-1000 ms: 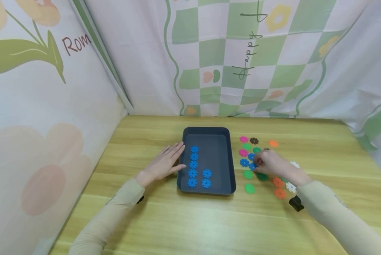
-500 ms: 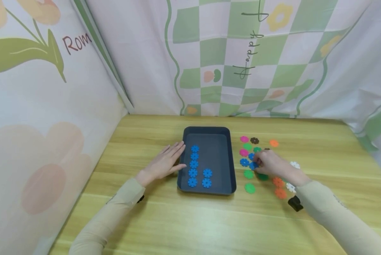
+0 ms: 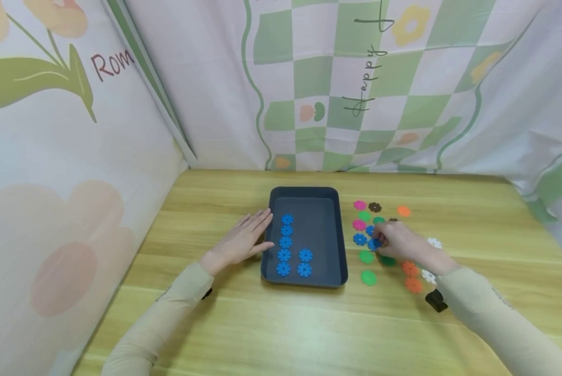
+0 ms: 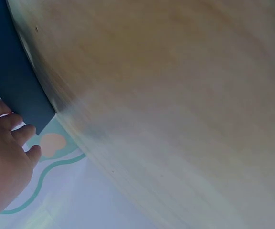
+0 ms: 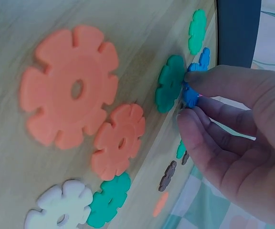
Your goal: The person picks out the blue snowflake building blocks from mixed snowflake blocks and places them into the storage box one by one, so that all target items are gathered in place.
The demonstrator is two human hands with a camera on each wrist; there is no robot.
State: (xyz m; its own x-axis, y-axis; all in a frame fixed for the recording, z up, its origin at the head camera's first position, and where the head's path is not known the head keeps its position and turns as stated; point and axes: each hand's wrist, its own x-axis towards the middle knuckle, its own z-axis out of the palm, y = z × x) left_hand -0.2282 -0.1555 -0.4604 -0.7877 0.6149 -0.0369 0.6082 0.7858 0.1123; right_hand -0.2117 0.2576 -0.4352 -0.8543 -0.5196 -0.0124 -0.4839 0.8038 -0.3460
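Observation:
My left hand [image 3: 238, 239] lies with extended fingers on the left rim of a dark grey rectangular tray [image 3: 315, 222]. Inside that tray, blue notched snowflake discs [image 3: 285, 242] form a longer column at left and a shorter one of two beside it. To the tray's right, my right hand [image 3: 405, 244] reaches down among loose discs. Its thumb and fingers close around a blue snowflake disc [image 5: 190, 94] in the right wrist view, low at the table; the fingers partly cover it. Another blue disc [image 3: 360, 239] lies just left of the fingertips.
Around the right hand lie pink [image 3: 359, 224], light green [image 3: 367, 277], dark green [image 5: 170, 83], orange [image 5: 70, 86], white [image 3: 434, 243] and brown discs [image 3: 374, 207]. A patterned curtain [image 3: 309, 136] hangs behind the wooden table [image 3: 281, 329].
Almost nothing moves. My right hand stays at the blue discs with its fingers barely shifting, and my left hand keeps its place on the tray rim.

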